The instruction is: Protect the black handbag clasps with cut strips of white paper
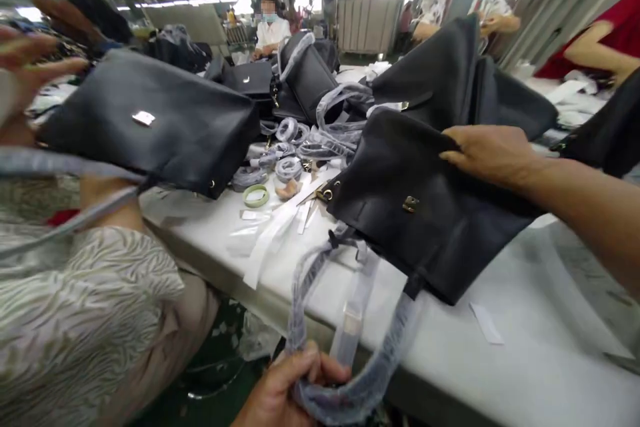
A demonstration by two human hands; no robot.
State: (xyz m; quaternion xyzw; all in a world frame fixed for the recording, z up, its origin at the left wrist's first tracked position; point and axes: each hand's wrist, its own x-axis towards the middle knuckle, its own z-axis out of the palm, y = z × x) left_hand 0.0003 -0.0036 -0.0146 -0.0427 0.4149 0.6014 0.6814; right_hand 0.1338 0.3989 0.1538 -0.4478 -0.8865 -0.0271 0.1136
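A black handbag (pixel 395 173) with a small gold clasp lies tilted on the white table, its handle end toward me. My left hand (pixel 285 387) is closed around the bag's plastic-wrapped handle (pixel 350 400), below the table edge. At the bag's far right side, my right hand (pixel 493 153) grips the black body between thumb and fingers. A wrapped strap (pixel 353 320) with a pale buckle-like piece hangs beside the handle. Behind this bag another black bag (pixel 430 73) rests on the table.
At left, a co-worker in a patterned shirt (pixel 100 307) handles another black handbag (pixel 165 113). Coiled wrapped straps (pixel 289 169), a green tape roll (pixel 255 195), scissors (pixel 315 193) and white paper strips (pixel 270 240) lie mid-table. More people stand across and at right.
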